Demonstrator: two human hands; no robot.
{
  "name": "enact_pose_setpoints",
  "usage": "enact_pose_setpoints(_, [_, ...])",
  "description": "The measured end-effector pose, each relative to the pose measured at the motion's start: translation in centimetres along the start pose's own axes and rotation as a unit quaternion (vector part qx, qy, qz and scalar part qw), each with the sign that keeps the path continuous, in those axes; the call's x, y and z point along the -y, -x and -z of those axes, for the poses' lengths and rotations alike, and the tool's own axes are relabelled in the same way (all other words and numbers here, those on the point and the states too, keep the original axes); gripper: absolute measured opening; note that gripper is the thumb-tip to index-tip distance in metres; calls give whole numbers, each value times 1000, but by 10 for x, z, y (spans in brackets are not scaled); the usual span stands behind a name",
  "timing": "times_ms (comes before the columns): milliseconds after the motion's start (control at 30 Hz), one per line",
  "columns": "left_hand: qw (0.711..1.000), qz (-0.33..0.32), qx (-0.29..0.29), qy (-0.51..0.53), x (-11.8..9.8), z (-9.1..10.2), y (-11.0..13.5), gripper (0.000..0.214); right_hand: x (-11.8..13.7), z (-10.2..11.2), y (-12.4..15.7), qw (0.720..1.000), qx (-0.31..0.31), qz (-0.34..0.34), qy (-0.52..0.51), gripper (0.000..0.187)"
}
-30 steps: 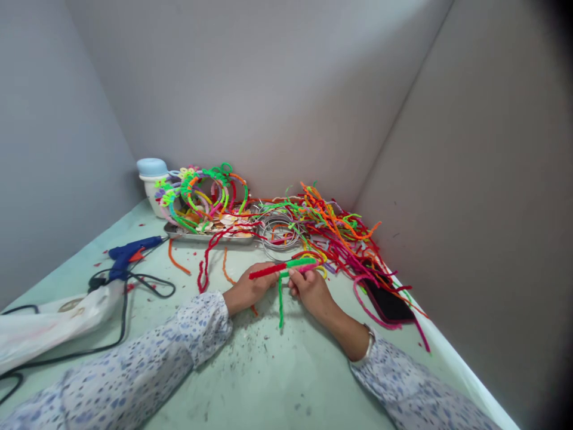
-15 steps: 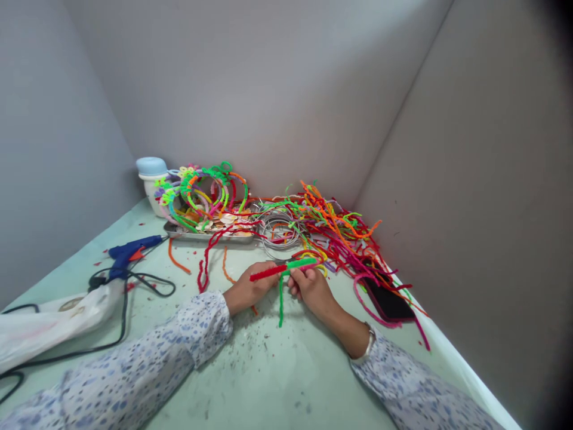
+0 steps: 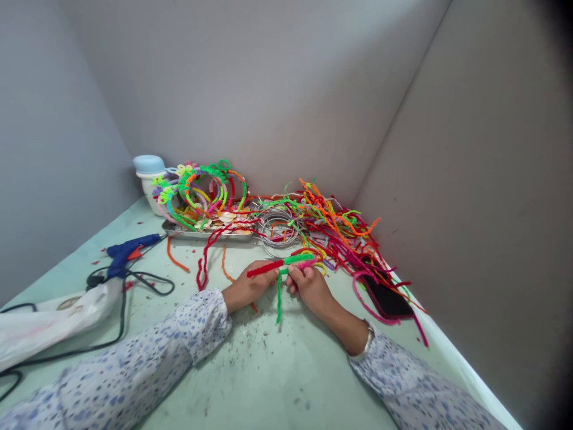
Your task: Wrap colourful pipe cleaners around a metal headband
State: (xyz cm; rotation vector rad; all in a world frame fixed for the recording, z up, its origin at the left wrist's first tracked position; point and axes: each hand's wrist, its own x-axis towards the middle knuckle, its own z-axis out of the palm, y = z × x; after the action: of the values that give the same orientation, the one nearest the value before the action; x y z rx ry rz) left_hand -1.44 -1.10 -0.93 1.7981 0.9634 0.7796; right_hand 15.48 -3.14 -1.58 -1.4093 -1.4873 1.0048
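Observation:
Between my two hands is a curved headband [image 3: 265, 267] wrapped in fuzzy pipe cleaner, with red, green and pink sections. My left hand [image 3: 251, 286] is closed around its red part. My right hand [image 3: 312, 291] pinches it near the green and pink part, thumb against fingers. From between the hands a loose green pipe cleaner end [image 3: 279, 303] hangs down toward the table. Fingertip details are partly hidden by the band.
Wrapped hoops [image 3: 244, 192] rest on a metal tray [image 3: 215, 236] of flat pale pieces. Right of it are wire bands [image 3: 278, 243], tangled pipe cleaners [image 3: 344, 230] and a phone [image 3: 391, 301]. At left lie a blue glue gun [image 3: 120, 255], its cord, a plastic bag [image 3: 40, 331]; a bottle [image 3: 150, 185] stands behind.

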Motion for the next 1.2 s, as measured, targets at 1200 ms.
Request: enact_pose_setpoints(1200, [975,-72,-105,-182,-12,-3,6,8,5,2,0,998,-13,-44,-37,36])
